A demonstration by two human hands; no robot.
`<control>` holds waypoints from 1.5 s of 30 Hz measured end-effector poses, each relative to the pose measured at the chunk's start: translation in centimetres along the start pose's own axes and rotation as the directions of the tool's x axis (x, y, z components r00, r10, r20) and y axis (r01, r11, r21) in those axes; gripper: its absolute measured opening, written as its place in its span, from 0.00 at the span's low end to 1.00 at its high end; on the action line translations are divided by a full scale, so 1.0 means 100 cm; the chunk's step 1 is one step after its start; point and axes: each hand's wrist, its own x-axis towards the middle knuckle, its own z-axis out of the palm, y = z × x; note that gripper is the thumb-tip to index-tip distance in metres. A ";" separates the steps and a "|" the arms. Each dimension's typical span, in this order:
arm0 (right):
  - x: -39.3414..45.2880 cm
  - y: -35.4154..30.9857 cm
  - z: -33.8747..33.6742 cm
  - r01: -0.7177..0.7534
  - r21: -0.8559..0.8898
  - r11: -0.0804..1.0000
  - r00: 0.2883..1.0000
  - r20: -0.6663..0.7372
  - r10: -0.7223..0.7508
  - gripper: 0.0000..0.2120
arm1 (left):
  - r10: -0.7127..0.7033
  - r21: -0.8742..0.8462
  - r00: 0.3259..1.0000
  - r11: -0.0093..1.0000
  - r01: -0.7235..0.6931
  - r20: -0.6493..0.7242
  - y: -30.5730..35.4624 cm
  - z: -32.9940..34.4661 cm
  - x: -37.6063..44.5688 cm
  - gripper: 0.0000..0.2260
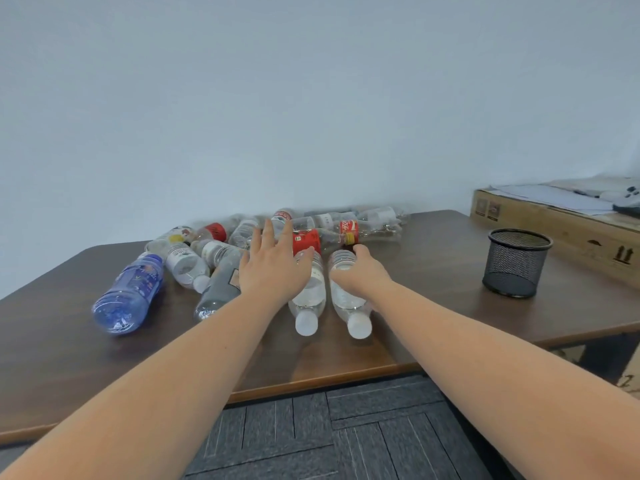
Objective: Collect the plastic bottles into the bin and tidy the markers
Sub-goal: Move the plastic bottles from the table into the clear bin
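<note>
Bottles [277, 244] lie scattered on their sides across the far middle of the brown table [433, 306], most heaped near the wall. Two clear bottles lie side by side nearest the front edge, white caps toward the person. The right hand [360, 275] is curled over the right clear bottle [348, 299], gripping its body. The left hand [273, 271] reaches over the left clear bottle [308, 299] with fingers spread and straight; whether the thumb touches it is hard to tell. A blue bottle [128, 292] lies apart at the left. A black mesh cup [517, 263] stands at the right, beside a cardboard box [561, 230].
</note>
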 end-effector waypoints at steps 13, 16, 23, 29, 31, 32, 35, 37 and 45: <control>-0.003 0.033 -0.046 0.291 0.174 0.941 0.814 -0.562 -0.148 0.32 | 0.021 0.065 0.966 0.997 -0.039 0.259 0.022 0.042 0.009 0.45; 0.000 0.039 -0.051 0.306 0.185 0.934 0.807 -0.571 -0.152 0.32 | 0.017 0.139 0.952 0.988 -0.063 0.307 0.022 0.056 0.010 0.44; 0.004 0.050 -0.061 0.339 0.186 0.922 0.788 -0.592 -0.170 0.31 | 0.027 0.048 0.984 0.998 -0.036 0.178 0.034 0.063 0.009 0.24; -0.002 0.063 -0.086 0.328 0.151 0.933 0.761 -0.627 -0.166 0.31 | 0.082 -0.369 0.986 0.920 -0.130 -0.144 0.065 0.056 0.021 0.28; -0.007 0.068 -0.099 0.326 0.144 0.934 0.746 -0.646 -0.161 0.31 | 0.102 -0.410 0.974 0.895 -0.179 -0.203 0.082 0.050 0.021 0.26; -0.010 0.072 -0.106 0.327 0.147 0.934 0.739 -0.655 -0.156 0.31 | 0.121 -0.416 0.966 0.885 -0.209 -0.228 0.091 0.048 0.021 0.25; -0.025 0.084 -0.130 0.331 0.184 0.926 0.721 -0.682 -0.122 0.31 | 0.164 -0.440 0.959 0.861 -0.254 -0.232 0.119 0.044 0.015 0.25; -0.038 0.094 -0.148 0.328 0.182 0.927 0.702 -0.704 -0.110 0.31 | 0.189 -0.457 0.958 0.847 -0.270 -0.215 0.141 0.041 0.008 0.27; -0.099 0.169 -0.217 0.173 0.181 0.968 0.621 -0.783 0.036 0.32 | 0.340 -0.543 0.927 0.753 -0.371 -0.162 0.248 0.053 -0.040 0.28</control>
